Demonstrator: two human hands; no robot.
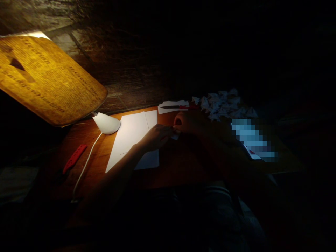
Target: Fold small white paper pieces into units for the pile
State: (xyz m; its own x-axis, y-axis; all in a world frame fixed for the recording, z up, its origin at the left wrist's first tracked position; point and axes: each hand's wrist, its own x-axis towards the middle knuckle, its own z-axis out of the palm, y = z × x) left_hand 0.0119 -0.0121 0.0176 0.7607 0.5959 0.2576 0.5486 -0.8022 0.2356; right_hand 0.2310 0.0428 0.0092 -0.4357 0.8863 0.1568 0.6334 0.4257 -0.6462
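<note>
One paper piece (175, 136) sits pinched between left hand (156, 137) and right hand (190, 123), fingers (169, 131) narrow at its edge; light, soft, creases easily.

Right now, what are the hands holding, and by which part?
A small piece of white paper, gripped at its edges between the left hand and the right hand; shadow hides the exact grip.

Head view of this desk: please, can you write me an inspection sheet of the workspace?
Surface: orange-brown wooden desk, lit from the left.
Job's things: small white paper piece between the hands; large white paper sheets beside them.
Clutter: heap of small folded white papers; red slotted plastic strip.
Hands: left hand and right hand both at the small piece.
Cables: thin white cable from white rounded lamp.
Surroundings: dark textured wall; yellow printed panel.
</note>
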